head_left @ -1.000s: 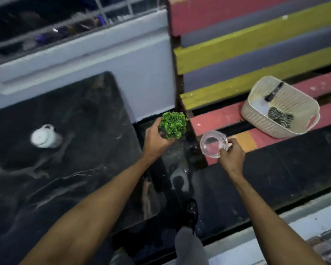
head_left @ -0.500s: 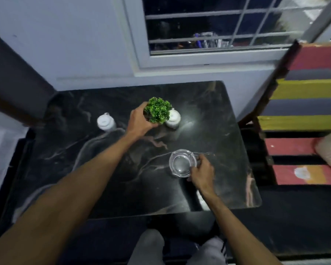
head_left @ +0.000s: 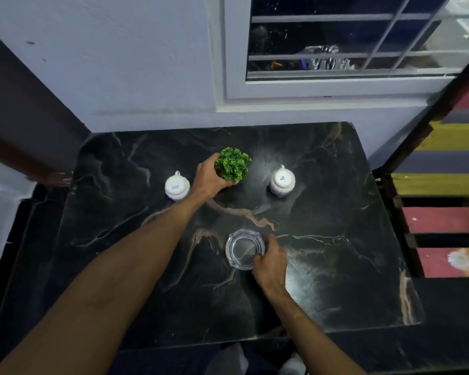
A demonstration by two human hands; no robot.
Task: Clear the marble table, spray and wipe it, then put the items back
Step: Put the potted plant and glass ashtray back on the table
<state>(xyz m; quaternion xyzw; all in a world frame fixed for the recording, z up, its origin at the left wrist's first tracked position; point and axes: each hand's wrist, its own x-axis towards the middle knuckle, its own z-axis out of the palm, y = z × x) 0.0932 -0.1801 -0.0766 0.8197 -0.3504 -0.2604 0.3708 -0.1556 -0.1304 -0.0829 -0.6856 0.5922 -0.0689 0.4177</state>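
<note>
A black marble table [head_left: 336, 280] fills the middle of the view. My left hand [head_left: 207, 180] grips a small green potted plant [head_left: 233, 163] that stands at the table's far middle, between two white jars. One white jar [head_left: 176, 185] is just left of my wrist, the other white jar [head_left: 281, 181] is to the plant's right. Nearer to me, my right hand [head_left: 270, 262] holds the right rim of a clear glass ashtray [head_left: 243, 249] that rests on the marble.
A white wall and a barred window [head_left: 363, 50] lie behind the table. A bench of red, yellow and grey slats [head_left: 444, 185] stands close to the table's right edge. A dark brown panel [head_left: 16, 117] is at the left. My knees show below the front edge.
My view swung from the bench back to the table. Both hands carried the plant and the ashtray over from the bench side and lowered them onto the marble.
</note>
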